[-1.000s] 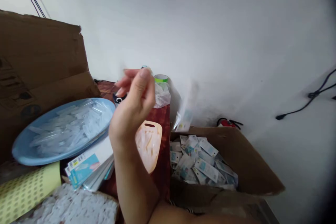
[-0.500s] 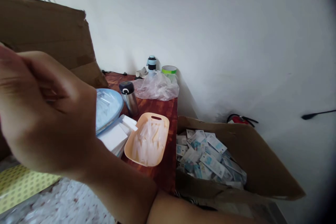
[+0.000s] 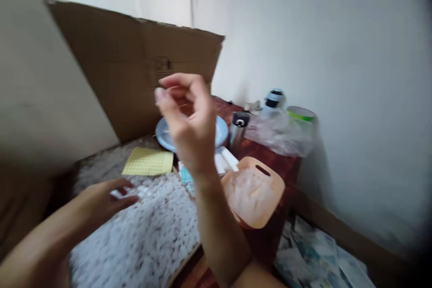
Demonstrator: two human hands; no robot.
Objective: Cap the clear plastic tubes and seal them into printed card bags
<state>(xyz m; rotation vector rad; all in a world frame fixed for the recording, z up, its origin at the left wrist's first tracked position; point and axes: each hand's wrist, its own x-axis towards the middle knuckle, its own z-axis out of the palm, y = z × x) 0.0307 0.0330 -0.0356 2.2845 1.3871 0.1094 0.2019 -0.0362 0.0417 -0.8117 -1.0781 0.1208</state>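
Note:
My right hand is raised in the middle of the view, its fingers curled toward the thumb, and I see nothing between them. Behind it lies a blue bowl. My left hand is low at the left, over a heap of small white plastic pieces. Its fingertips pinch one small clear piece, though the picture is blurred. A peach tray with clear pieces sits just right of my right forearm.
A yellow dotted sheet lies beyond the heap. A steel flask, a bottle, a crumpled plastic bag and a green-rimmed roll stand at the back. A big cardboard flap rises behind; printed packets fill the box at the lower right.
The view has swung left and down. My right hand has moved from close at the left to the middle of the view. My left hand has come into view on the heap.

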